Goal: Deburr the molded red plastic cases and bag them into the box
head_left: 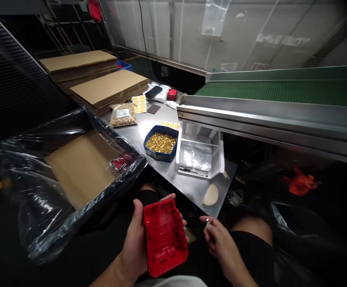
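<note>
My left hand [136, 243] grips a red plastic housing [164, 237] from its left side, held over my lap with the ribbed inner face up. My right hand [218, 239] hovers just right of the housing, fingers pinched on a tiny silvery part [207, 220] too small to name. A blue tray [160, 155] filled with small brass pieces [160, 142] sits on the steel table [188, 185] ahead of my hands.
A cardboard box lined with black plastic [71, 167] stands at the left, a red piece [120, 162] inside it. A clear tray with plastic bags [199, 153], a bag of brass parts [122, 114], flat cardboard stacks [107, 87], a phone [153, 92] and a green conveyor [281, 89] surround the table.
</note>
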Motion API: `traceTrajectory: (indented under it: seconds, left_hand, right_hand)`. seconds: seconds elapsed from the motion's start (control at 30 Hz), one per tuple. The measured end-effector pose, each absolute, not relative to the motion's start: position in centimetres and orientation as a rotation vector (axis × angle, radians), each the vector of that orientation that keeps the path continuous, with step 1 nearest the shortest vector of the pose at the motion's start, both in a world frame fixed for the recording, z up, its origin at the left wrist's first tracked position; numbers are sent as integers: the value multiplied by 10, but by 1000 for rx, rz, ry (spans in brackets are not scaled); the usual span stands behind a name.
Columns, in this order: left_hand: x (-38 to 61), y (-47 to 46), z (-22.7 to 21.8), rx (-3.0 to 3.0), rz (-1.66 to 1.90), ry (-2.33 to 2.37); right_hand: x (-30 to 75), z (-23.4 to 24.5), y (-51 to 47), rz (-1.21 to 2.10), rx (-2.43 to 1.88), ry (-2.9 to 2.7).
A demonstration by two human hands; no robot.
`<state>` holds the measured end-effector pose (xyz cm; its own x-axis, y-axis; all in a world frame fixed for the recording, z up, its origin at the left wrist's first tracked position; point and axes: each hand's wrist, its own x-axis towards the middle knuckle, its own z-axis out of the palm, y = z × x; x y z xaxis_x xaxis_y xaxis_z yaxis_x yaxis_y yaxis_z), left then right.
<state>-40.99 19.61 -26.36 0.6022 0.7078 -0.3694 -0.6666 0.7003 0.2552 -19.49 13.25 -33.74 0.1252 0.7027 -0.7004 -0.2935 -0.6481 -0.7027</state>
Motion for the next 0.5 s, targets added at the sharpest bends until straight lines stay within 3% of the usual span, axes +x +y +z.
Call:
traceTrajectory:
  seconds: [0.23,0.5]
  left_hand:
    - [-403,191,-264,33,738,429]
    - [-407,188,-267,38,682,358]
  right_hand:
    - [-162,-351,163,1321,-1710,-557]
    - [-164,-365,156,1333,-1793,-579]
